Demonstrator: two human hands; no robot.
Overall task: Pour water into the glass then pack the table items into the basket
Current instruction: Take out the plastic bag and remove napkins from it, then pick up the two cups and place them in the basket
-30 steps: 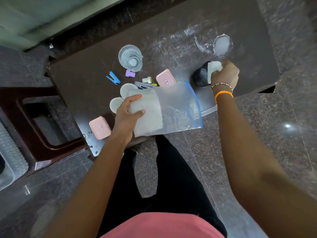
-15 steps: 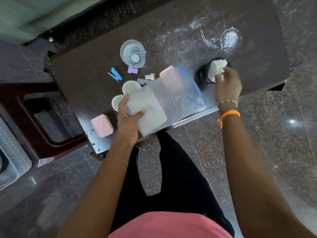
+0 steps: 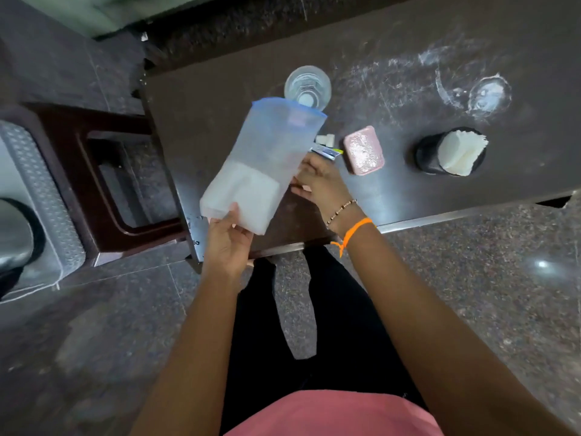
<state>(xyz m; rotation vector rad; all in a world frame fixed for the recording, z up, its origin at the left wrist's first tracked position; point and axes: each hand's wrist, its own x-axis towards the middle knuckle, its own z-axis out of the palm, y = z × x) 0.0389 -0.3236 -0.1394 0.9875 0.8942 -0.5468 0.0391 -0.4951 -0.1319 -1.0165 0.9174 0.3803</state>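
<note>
My left hand (image 3: 228, 243) grips the lower end of a clear zip bag (image 3: 267, 158) with a blue seal; folded white sheets lie in its bottom. The bag is raised over the dark table (image 3: 408, 190), its mouth pointing away from me. My right hand (image 3: 320, 180) is at the bag's right edge, fingers apart and touching it. A glass of water (image 3: 309, 84) stands just beyond the bag's mouth. A pink case (image 3: 364, 151), a small white cap (image 3: 325, 140) and a flat strip (image 3: 328, 152) lie to the right. Other small items are hidden behind the bag.
A black cup (image 3: 427, 155) stuffed with white tissue (image 3: 460, 151) stands at the right. Wet ring marks (image 3: 487, 96) show at the table's far right. A brown plastic stool (image 3: 103, 184) and a grey textured container (image 3: 44, 196) stand on the floor to the left.
My right hand left the tissue in the black cup and came back to the bag's side. My left hand turned the bag so its mouth points away, toward the glass.
</note>
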